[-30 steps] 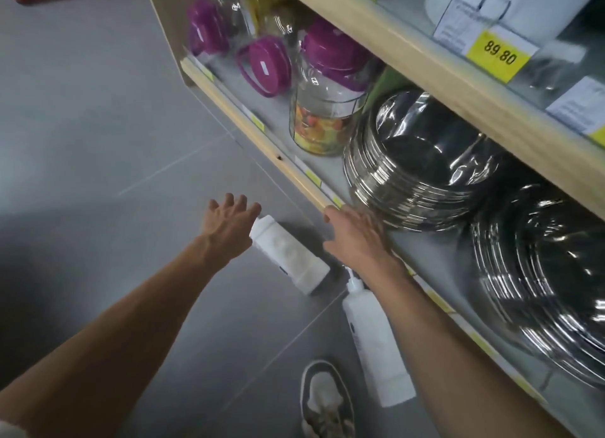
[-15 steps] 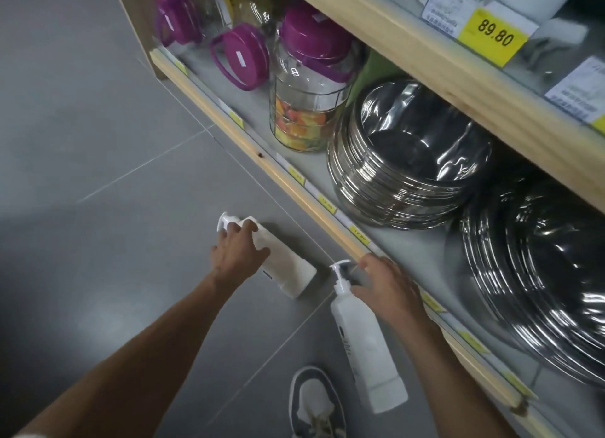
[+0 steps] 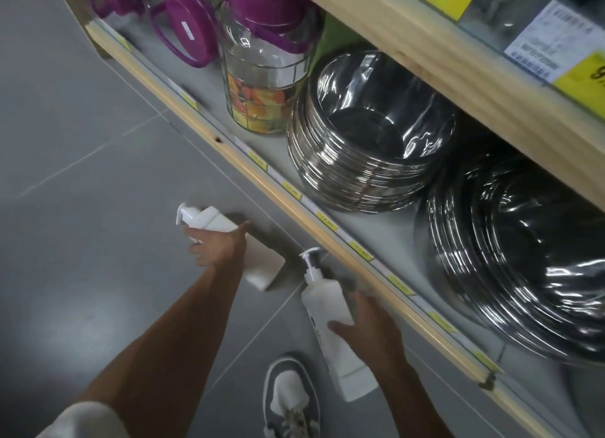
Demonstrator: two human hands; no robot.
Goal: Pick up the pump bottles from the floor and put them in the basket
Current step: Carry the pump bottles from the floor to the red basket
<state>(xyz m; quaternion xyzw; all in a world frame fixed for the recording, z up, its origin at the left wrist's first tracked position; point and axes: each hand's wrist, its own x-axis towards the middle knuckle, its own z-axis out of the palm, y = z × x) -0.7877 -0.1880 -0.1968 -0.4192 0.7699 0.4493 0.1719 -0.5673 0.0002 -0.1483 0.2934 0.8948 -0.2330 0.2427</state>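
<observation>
A grey-and-white shoe (image 3: pixel 288 401) stood on the grey floor (image 3: pixel 82 208), well out from the wooden shelf rail (image 3: pixel 262 182). Closer to the rail, the nearer bottle (image 3: pixel 327 310), white, lay on the floor with its pump pointing along the rail. The right hand (image 3: pixel 370 329) grasped its middle, thumb on the side away from the rail and fingers curled round the side just beside it. Farther along the rail and a little farther out from it, the left hand (image 3: pixel 216 244) gripped the farther bottle (image 3: pixel 212 221), also white, below its pump. Whether that bottle had left the floor could not be told. Behind the rail stood two stacks of steel bowls (image 3: pixel 366 143), a glass jar (image 3: pixel 265 77) and purple-lidded containers (image 3: pixel 190 31).
</observation>
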